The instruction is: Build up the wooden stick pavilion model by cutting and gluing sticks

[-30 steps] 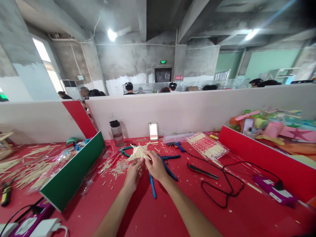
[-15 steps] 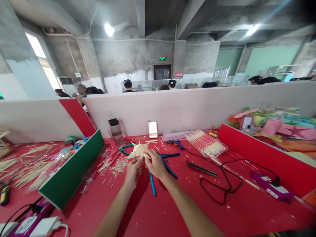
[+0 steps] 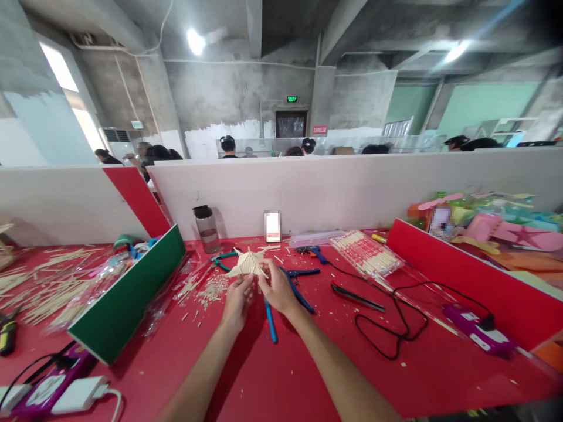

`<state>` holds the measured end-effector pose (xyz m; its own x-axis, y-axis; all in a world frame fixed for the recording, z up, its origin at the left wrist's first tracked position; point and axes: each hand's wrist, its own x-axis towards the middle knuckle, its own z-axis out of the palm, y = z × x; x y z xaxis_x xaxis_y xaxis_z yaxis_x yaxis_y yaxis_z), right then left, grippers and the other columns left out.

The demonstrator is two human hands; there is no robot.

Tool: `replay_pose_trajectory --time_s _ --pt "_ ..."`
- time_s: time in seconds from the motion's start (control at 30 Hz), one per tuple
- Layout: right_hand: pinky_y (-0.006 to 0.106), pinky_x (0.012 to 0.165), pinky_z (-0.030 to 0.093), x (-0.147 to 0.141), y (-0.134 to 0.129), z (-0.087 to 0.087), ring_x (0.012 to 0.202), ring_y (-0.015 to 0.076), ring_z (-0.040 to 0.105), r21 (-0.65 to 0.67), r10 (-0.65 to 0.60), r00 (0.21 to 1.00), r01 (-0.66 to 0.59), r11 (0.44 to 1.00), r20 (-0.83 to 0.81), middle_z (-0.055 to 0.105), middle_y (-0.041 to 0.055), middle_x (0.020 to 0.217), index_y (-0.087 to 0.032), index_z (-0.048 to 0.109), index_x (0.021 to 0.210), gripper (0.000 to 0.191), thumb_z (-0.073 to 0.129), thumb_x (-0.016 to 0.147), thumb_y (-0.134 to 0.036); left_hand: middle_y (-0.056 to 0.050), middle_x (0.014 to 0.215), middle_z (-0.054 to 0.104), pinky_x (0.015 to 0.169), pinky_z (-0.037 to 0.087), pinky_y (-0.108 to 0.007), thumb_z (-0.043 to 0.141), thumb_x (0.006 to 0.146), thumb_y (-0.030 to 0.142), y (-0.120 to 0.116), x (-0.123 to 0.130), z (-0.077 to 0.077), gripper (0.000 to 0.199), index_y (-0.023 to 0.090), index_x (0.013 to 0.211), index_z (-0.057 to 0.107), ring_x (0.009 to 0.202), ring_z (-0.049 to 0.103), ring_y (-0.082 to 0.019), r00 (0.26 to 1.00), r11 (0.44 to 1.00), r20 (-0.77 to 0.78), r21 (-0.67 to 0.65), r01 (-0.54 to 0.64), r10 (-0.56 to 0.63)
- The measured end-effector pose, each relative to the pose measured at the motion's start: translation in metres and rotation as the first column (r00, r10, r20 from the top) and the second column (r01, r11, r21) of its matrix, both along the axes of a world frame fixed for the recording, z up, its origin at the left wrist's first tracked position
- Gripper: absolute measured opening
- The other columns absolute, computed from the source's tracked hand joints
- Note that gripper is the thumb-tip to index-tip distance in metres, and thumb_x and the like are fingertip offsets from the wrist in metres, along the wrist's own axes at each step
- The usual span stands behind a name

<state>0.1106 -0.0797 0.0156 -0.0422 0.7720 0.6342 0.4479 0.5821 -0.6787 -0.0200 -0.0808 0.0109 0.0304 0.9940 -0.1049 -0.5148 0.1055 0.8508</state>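
Observation:
Above the middle of the red table, a small roof-shaped model made of pale wooden sticks (image 3: 247,262) is held by its near edge. My left hand (image 3: 237,298) pinches that edge from the left. On the other side my right hand (image 3: 276,286) closes on the near right corner, fingertips partly hidden. Blue-handled pliers (image 3: 271,321) lie under and beside my right hand. Behind the model rest green-handled pliers (image 3: 225,261). Stick offcuts (image 3: 213,291) are scattered left of my left hand.
Right of my hands lie a blue glue gun (image 3: 317,254) with a black cord, a black utility knife (image 3: 358,298) and bagged sticks (image 3: 365,251). A bottle (image 3: 206,230) and phone (image 3: 272,227) stand behind. Green (image 3: 132,293) and red (image 3: 466,281) dividers flank the space.
The roof-shaped stick model now shows more of its sloped face, and my hands sit slightly lower on its near edge. The camera view has shifted a little.

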Motion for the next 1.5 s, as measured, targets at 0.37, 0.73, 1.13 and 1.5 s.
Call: replay_pose_trajectory --time_s 0.37,0.73,1.13,1.5 --pt "0.036 0.093 0.048 0.0018 0.0008 0.0017 0.099 0.0221 0.061 0.036 0.026 0.997 -0.029 0.999 0.07 0.064 0.0079 0.108 -0.02 0.06 0.117 0.031 0.049 0.089 -0.014 0.006 0.056 0.054 0.039 0.025 -0.015 0.087 0.065 0.038 0.0018 -0.0023 -0.0015 0.038 0.012 0.083 0.066 0.04 0.037 -0.002 1.0 1.0 -0.022 0.001 0.016 -0.016" --pt "0.035 0.091 0.048 0.0025 -0.0015 0.0046 0.098 0.0215 0.06 0.031 0.034 0.995 -0.037 0.999 0.094 0.063 0.0062 0.105 -0.024 0.061 0.12 0.035 0.048 0.09 -0.013 0.006 0.056 0.055 0.04 0.029 -0.014 0.086 0.066 0.034 0.0009 -0.0001 -0.0021 0.033 0.013 0.08 0.065 0.041 0.041 -0.002 1.0 1.0 0.0 0.01 0.004 -0.004" --pt "0.035 0.09 0.048 0.0016 -0.0022 0.004 0.096 0.0217 0.06 0.022 0.016 0.995 -0.019 1.0 0.097 0.062 0.0061 0.102 -0.024 0.061 0.118 0.033 0.047 0.09 -0.013 0.005 0.06 0.06 0.04 0.03 -0.015 0.085 0.064 0.031 0.0016 -0.0003 -0.0002 0.03 0.014 0.078 0.064 0.043 0.046 -0.003 1.0 1.0 0.014 -0.026 -0.01 0.01" --pt "0.036 0.091 0.049 0.0005 -0.0015 0.0032 0.097 0.022 0.06 0.031 0.016 0.997 -0.018 0.999 0.079 0.063 0.0069 0.105 -0.023 0.059 0.12 0.033 0.047 0.09 -0.014 0.007 0.055 0.056 0.04 0.03 -0.015 0.087 0.061 0.036 0.0012 0.0002 -0.0006 0.037 0.015 0.077 0.062 0.04 0.045 -0.003 1.0 1.0 -0.017 -0.018 -0.008 0.007"
